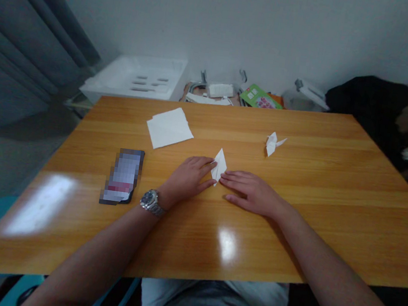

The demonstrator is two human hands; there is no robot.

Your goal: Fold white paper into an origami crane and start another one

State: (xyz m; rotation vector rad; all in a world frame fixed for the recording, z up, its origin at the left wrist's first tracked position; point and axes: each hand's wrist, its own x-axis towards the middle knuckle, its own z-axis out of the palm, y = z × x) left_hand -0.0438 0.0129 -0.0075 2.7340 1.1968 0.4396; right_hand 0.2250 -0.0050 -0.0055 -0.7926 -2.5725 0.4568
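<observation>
A small white folded paper (pixel 219 167), shaped like a narrow diamond, lies on the wooden table in front of me. My left hand (pixel 192 177) holds it at its left side, fingertips on the edge and thumb by the lower point. From the other side, my right hand (pixel 253 192) touches the paper's lower right edge with outstretched fingertips, its thumb apart and resting near the table. Farther back on the right stands a white folded paper crane (pixel 272 144). White paper sheets (pixel 170 128) lie loosely stacked at the back left.
A phone (pixel 122 177) with a blurred screen lies left of my left hand. Behind the table (pixel 319 163) are a white plastic tray (pixel 135 76), a green booklet (pixel 258 97) and a clear box. A dark cloth heap sits at the far right.
</observation>
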